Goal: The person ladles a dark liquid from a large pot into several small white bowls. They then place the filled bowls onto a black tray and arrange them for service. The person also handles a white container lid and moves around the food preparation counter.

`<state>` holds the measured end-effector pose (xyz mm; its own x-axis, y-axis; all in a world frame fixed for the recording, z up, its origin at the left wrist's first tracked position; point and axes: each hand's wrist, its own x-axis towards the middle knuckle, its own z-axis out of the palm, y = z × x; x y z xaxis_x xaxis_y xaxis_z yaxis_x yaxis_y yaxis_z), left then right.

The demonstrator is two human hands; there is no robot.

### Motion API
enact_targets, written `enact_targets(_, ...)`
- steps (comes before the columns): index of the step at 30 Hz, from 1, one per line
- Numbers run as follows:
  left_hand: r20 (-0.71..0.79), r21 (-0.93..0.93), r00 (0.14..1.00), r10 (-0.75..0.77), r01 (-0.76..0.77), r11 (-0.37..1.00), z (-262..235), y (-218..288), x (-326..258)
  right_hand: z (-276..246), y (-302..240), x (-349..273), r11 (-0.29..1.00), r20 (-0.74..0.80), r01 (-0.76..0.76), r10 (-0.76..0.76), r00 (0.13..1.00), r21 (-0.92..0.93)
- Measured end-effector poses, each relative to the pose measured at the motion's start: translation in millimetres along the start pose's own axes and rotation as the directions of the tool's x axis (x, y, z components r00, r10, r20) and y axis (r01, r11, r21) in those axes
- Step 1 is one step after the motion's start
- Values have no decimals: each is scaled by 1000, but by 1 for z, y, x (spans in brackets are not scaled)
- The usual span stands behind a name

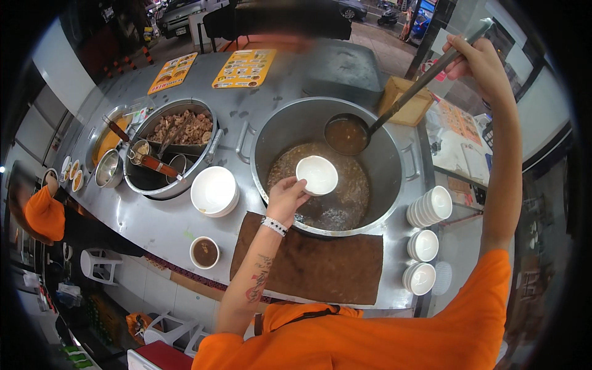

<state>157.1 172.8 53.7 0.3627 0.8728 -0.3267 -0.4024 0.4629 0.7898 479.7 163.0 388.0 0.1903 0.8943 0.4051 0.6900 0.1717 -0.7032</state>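
Observation:
A big metal pot [262, 132] of brown soup [296, 157] stands before me. Over it my left hand [287, 198] grips a small white bowl [318, 175] by its rim; its inside looks bare. High at the right, my right hand [468, 58] is wrapped round the upper end of a long-handled ladle [404, 95]. The ladle's round scoop, filled with brown broth, hangs above the soup, to the right of and beyond the bowl. A white bowl of broth [205, 253] sits on the counter at the left.
Stacked white bowls stand left of the pot [214, 191] and along its right [425, 245]. A brown cloth [308, 262] lies in front. Farther left are a pot of chopped meat [184, 128] and a metal bowl [110, 168]. Another person's orange sleeve [44, 213] shows at far left.

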Motion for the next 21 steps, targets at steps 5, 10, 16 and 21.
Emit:
enact_targets(5,26,-54,999,-43,44,998,10,-18,23,8,-7,-19,999,-37,38,-38,999,-10)
enact_targets(10,48,-111,999,-26,31,993,19,-20,36,8,-8,-30,995,-81,73,-78,994,-63)
enact_targets(16,33,-112,999,-3,7,994,24,-15,45,18,-14,-49,991,-148,105,-117,982,-88)
enact_targets(21,30,-176,999,16,-11,984,21,-15,48,30,-25,-68,989,-189,123,-135,973,-77)
